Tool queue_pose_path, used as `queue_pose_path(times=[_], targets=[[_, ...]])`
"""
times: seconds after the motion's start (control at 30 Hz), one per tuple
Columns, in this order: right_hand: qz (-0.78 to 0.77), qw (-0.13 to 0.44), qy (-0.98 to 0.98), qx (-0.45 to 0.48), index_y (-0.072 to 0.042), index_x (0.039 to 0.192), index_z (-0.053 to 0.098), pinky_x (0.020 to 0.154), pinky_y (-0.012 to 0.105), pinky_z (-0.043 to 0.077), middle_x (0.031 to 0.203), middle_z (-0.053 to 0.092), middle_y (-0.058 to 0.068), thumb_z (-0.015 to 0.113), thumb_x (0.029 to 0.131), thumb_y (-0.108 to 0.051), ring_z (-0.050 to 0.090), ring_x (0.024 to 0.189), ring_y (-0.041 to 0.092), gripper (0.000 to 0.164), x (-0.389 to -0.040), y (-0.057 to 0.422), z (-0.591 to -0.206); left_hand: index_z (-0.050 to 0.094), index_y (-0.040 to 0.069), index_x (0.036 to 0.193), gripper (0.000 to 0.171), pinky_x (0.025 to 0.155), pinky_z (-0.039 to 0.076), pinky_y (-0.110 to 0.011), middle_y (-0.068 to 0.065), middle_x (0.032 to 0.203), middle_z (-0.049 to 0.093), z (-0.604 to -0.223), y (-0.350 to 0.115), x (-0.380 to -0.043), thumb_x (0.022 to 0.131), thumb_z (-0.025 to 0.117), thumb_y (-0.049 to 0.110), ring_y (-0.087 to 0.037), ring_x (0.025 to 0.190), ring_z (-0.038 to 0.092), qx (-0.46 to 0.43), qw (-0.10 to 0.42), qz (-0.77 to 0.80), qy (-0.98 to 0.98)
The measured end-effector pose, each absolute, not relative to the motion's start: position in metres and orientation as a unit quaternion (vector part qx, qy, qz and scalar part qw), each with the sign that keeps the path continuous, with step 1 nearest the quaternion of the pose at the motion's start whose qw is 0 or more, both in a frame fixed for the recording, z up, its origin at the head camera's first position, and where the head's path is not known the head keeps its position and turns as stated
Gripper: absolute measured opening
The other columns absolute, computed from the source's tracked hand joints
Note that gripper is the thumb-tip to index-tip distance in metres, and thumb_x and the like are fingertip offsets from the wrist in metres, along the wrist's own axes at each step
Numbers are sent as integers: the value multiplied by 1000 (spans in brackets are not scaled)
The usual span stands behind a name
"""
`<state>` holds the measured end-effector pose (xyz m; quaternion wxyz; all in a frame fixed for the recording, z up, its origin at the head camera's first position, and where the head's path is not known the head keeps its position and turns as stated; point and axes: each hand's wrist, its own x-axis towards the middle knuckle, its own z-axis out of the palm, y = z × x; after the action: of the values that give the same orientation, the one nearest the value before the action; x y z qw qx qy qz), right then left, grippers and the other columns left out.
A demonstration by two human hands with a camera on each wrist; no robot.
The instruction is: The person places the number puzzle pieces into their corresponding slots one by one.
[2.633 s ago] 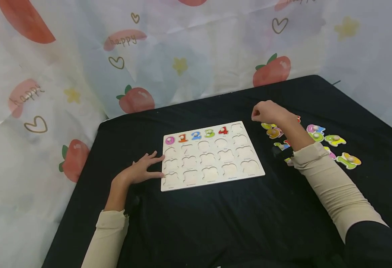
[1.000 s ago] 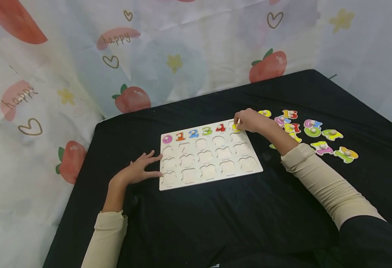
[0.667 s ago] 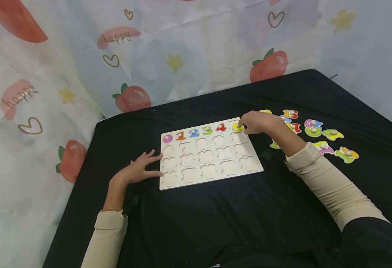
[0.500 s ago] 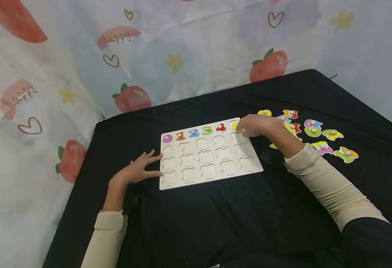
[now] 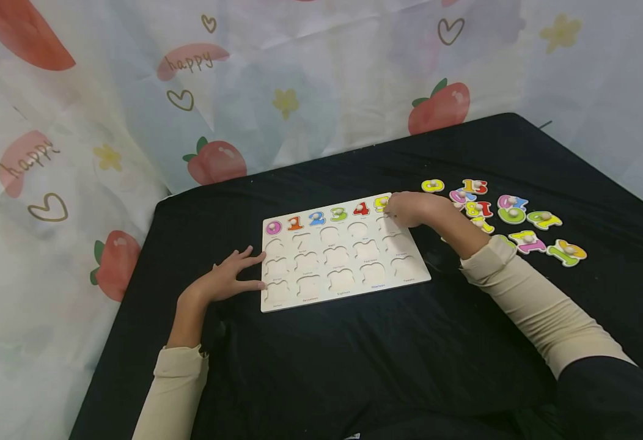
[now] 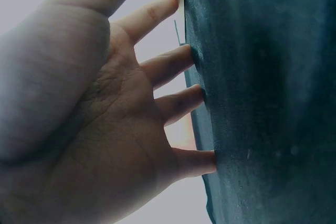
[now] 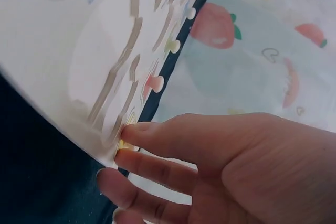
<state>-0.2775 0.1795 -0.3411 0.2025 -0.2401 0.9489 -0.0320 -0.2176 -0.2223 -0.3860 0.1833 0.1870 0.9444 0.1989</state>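
Note:
A white number puzzle board (image 5: 420, 275) lies on the black-covered table, its back row holding a purple 0 (image 5: 274, 227), orange 1 (image 5: 295, 223), blue 2 (image 5: 316, 218), green 3 (image 5: 338, 214) and red 4 (image 5: 360, 209). At the back right corner, my right hand (image 5: 412, 208) pinches the yellow 5 puzzle piece (image 5: 381, 203) between thumb and index finger. In the right wrist view the yellow piece (image 7: 126, 144) shows between those fingertips; whether it lies flat in its recess is hidden. My left hand (image 5: 222, 278), fingers spread, touches the board's left edge.
Several knobbed number pieces lie right of the board, among them a yellow one (image 5: 433, 185), a 15 (image 5: 474, 186) and a green-and-orange one (image 5: 566, 252). The board's three front rows are bare recesses. A printed cloth (image 5: 327, 79) hangs behind the table.
My right hand has come from beside the loose pieces to the board's back right corner, bringing the yellow 5, which has since shifted slightly back and left. My left hand stays put.

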Motion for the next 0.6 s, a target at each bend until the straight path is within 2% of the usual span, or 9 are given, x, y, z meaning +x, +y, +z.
queue_pose_path(times=[0.17,0.37,0.47,0.57,0.6], targets=[[-21,193,950,-246,6,127,53,78,38,42,120,53,22,50,92,-2,49,97,30,36,-278,178,-343,31,17,148,80,98,2,-73,-16,155,14,-387,-222,-217,84,65,50,-40,140,2,185,183,197,945],[-20,190,952,-239,1,134,50,73,34,45,126,48,22,53,91,-1,50,98,30,43,-278,180,-345,32,16,148,79,98,2,-73,-16,155,14,-386,-221,-216,84,65,49,-40,140,2,187,185,196,945],[-41,190,951,-240,0,134,50,80,38,46,127,48,22,53,91,-1,49,102,32,43,-279,184,-344,32,17,148,79,98,2,-73,-16,155,14,-386,-221,-217,84,65,49,-39,140,1,188,185,195,945],[-62,180,954,-233,1,132,52,93,47,40,130,49,23,53,93,-5,47,114,35,40,-280,190,-338,31,17,148,79,98,2,-73,-15,155,14,-386,-221,-217,84,65,49,-39,140,2,187,185,194,945],[-71,178,955,-228,2,132,52,94,48,40,128,50,23,53,94,-6,47,113,35,39,-280,193,-335,31,17,148,80,98,2,-73,-16,155,14,-386,-221,-217,84,65,49,-40,140,2,189,184,194,945]])
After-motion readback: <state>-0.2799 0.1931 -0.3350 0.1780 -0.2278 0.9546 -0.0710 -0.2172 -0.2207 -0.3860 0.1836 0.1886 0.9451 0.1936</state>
